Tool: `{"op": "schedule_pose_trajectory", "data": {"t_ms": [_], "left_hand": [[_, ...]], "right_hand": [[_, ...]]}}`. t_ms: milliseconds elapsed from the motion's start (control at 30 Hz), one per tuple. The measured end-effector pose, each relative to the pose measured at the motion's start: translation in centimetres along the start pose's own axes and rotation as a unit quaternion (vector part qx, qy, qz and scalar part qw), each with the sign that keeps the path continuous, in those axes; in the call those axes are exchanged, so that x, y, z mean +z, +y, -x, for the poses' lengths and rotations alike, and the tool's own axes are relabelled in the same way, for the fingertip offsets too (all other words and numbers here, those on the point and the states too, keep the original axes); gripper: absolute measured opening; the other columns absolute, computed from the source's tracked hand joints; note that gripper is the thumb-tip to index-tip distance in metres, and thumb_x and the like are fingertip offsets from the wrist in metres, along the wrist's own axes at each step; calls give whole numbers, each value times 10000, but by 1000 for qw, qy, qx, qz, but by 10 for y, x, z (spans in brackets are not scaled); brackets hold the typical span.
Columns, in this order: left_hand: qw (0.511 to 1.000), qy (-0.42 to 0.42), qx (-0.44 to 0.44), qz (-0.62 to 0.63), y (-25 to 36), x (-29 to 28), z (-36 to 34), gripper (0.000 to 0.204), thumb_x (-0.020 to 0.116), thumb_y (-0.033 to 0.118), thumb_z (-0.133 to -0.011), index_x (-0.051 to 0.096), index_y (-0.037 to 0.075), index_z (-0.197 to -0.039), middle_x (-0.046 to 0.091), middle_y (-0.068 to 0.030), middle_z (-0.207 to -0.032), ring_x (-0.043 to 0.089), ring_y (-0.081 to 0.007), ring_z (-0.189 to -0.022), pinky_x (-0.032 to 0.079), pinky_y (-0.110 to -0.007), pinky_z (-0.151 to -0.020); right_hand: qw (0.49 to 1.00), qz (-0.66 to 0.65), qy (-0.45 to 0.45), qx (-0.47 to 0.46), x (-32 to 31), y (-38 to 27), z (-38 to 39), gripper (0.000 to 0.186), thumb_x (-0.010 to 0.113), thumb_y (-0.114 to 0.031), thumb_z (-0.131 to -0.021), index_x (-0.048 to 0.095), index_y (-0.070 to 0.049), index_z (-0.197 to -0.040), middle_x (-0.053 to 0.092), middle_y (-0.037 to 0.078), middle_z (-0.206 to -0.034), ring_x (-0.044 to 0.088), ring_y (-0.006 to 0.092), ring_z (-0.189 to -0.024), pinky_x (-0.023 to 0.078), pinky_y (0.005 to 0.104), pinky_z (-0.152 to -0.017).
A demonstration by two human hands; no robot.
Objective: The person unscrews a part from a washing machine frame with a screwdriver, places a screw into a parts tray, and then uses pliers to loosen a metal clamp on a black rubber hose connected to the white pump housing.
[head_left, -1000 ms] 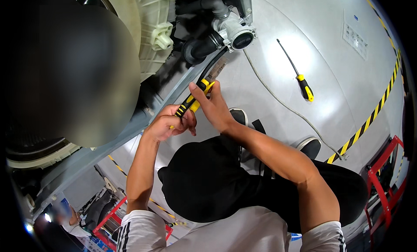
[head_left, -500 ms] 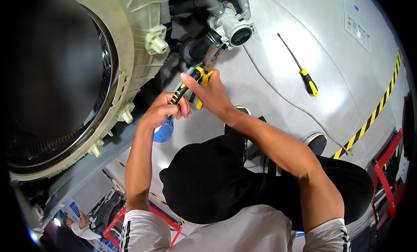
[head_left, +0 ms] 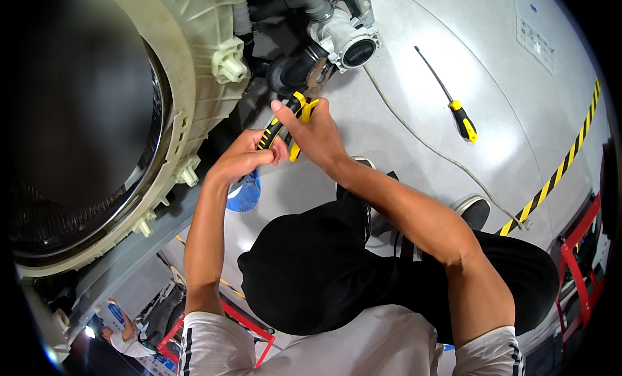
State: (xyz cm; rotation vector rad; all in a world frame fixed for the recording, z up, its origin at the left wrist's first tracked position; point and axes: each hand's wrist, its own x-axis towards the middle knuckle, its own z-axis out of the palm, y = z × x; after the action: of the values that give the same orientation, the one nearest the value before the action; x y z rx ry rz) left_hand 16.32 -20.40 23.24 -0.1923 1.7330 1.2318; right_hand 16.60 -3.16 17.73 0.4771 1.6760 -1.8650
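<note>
1. All around the crouching person's feet is pale grey floor [head_left: 363, 227], with black-and-yellow tape [head_left: 557, 172] running across it on the right.

2. Biggest single object is the cream plastic tub [head_left: 178, 58] filling the upper left, its round mouth opening onto a dark drum, grey metal framework [head_left: 152, 236] under its edge.

3. Next down, a thin grey cable [head_left: 414, 139] snakes over the floor from near the pump to the tape.

4. Then the white pump housing [head_left: 334, 35] at top centre, with a round black cap [head_left: 358, 54] facing out and a fat black rubber hose [head_left: 298, 72] joined on just beside it.

5. Both hands are busy on one tool, close together: the left hand [head_left: 243, 154] curls around the lower end of a handle, the right hand [head_left: 317, 136] wraps the pliers higher up, thumb laid over that same handle.

6. Those pliers [head_left: 295, 104] (black and yellow grips, kinda rusty-looking head) point up at the spot where hose meets pump. Can't tell if the jaws are actually biting on anything.

7. Slimmest of the lot: a screwdriver [head_left: 448, 97] in matching colours, lying on the floor to the right, tip pointing away from the person.
</note>
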Motion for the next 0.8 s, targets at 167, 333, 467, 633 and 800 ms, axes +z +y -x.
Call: {"op": "schedule_pose_trajectory", "data": {"t_ms": [167,333,467,633,800], "left_hand": [[1000,-2,0,1,1,0,-1,215,506,86,-690,625,-3,-846,610,-41,-824,541,-122,-768,438,-263,-742],[1000,12,-5,-18,0,-1,-2,239,547,126,-735,615,1,-927,601,-34,-893,526,-112,-818,432,-259,-785],[991,97,-34,82,4,13,-10,401,617,228,-802,544,11,-1131,595,-53,-1037,554,-124,-955,448,-279,-873],[974,70,-116,183,12,14,-15,541,625,300,-830,478,17,-1267,595,-89,-1127,577,-170,-1086,448,-332,-967],[956,-50,-165,237,6,-1,-25,524,549,300,-850,473,-14,-1263,604,-133,-1163,591,-248,-1083,441,-415,-977]], "right_hand": [[1000,3,10,1,2,1,0,776,676,-639,-750,420,54,-988,552,121,-863,551,167,-782,475,291,-689],[1000,-13,15,4,5,3,1,786,675,-628,-755,415,67,-1012,567,134,-871,572,180,-790,482,293,-699],[998,-45,48,-15,10,7,-1,698,681,-578,-760,420,50,-919,602,179,-794,627,280,-726,497,373,-683],[1000,-8,19,16,4,6,-2,725,678,-569,-773,437,67,-1023,615,157,-903,622,201,-819,506,302,-713],[999,-3,37,-3,5,3,0,672,652,-566,-787,433,48,-950,643,187,-823,663,308,-777,511,389,-706]]}}
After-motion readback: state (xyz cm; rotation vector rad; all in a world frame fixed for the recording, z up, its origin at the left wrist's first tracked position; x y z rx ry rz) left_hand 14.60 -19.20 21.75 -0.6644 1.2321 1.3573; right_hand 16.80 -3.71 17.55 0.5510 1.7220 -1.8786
